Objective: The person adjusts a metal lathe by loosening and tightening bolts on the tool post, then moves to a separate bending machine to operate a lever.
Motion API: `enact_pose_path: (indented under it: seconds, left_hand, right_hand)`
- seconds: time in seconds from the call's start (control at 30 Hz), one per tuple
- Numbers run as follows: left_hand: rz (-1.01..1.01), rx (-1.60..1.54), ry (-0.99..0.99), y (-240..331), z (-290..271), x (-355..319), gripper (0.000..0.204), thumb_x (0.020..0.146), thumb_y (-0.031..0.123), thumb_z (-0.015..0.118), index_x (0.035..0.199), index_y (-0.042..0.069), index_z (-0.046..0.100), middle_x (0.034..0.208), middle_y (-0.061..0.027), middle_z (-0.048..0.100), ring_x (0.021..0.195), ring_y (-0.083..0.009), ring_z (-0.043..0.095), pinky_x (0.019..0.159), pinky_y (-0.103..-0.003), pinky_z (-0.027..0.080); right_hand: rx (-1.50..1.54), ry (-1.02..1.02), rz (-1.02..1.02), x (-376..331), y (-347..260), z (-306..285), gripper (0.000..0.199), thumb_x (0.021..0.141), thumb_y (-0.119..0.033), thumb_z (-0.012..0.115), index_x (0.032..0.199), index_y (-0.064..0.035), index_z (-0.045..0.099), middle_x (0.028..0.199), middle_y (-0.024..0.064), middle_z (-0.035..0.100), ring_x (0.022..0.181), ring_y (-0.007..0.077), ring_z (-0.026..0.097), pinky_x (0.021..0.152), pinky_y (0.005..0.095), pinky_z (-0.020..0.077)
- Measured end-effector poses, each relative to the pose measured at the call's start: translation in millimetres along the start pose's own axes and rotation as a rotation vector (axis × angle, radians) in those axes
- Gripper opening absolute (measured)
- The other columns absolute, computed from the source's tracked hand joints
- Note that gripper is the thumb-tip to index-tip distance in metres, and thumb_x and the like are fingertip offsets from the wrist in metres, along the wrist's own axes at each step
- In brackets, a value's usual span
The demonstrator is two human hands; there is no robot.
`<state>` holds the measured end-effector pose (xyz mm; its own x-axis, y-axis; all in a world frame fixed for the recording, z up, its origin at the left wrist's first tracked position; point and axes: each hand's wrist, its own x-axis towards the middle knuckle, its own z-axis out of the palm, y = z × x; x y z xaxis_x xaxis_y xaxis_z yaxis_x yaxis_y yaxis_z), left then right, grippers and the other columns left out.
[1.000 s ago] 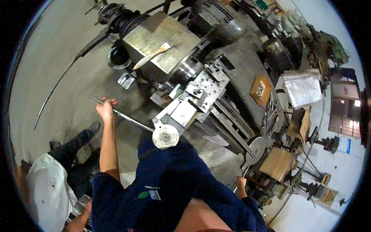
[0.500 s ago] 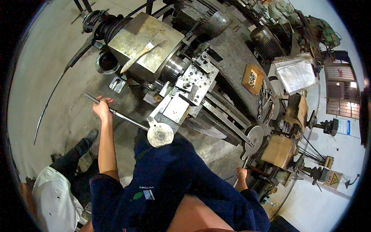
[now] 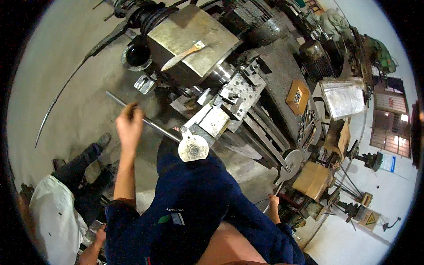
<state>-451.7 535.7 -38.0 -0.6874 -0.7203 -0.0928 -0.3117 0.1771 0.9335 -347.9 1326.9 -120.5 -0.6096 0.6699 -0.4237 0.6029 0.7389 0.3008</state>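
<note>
A long metal bar [image 3: 159,128] slants from the upper left down to a pale round disc [image 3: 193,149] at the front of a metalworking machine. Over the upper part of the bar lies my left hand [image 3: 130,125], its fingertips dark. Motion blur hides whether those fingers grip the bar or only rest across it. At the lower right, my right hand [image 3: 274,201] is closed around the thin crank handle [image 3: 278,189] of a grey handwheel [image 3: 291,162]. Between the two sits a steel tool block [image 3: 244,93] with bolts and holes, beside the bright round chuck [image 3: 222,73].
A brush [image 3: 184,54] lies on the boxy machine head [image 3: 176,26]. Small parts fill a cardboard box [image 3: 297,97] on the machine bed. A long dark curved lever [image 3: 79,70] juts out at left. Someone in a white garment [image 3: 55,218] is close at my left.
The whole view has shifted and turned slightly, so the machine appears farther right. My left hand has slid along the bar toward the disc and is now blurred. The right hand stays on the crank handle.
</note>
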Motion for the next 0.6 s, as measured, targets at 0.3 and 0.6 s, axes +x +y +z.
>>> enact_pose_path:
  seconds: [0.3,0.6]
  left_hand:
    - [0.181,0.126,-0.407,39,67,-52,0.023,0.081,0.022,0.061,0.095,0.004,0.065,0.081,-0.0135,0.065,0.066,-0.0300,0.063,0.059,-0.040,0.048]
    - [0.337,0.074,-0.257,33,93,-75,0.018,0.080,0.016,0.062,0.092,0.002,0.062,0.078,-0.0110,0.062,0.065,-0.0296,0.061,0.059,-0.040,0.046]
  right_hand:
    - [0.647,0.479,-0.334,-41,-129,-123,0.042,0.064,-0.016,0.064,0.099,0.0080,0.062,0.088,0.0184,0.065,0.076,0.0235,0.060,0.074,0.0321,0.0467]
    - [0.479,0.163,-0.878,-131,-311,-230,0.043,0.065,-0.003,0.056,0.107,0.0047,0.060,0.103,0.0147,0.063,0.093,0.0212,0.059,0.084,0.0292,0.0447]
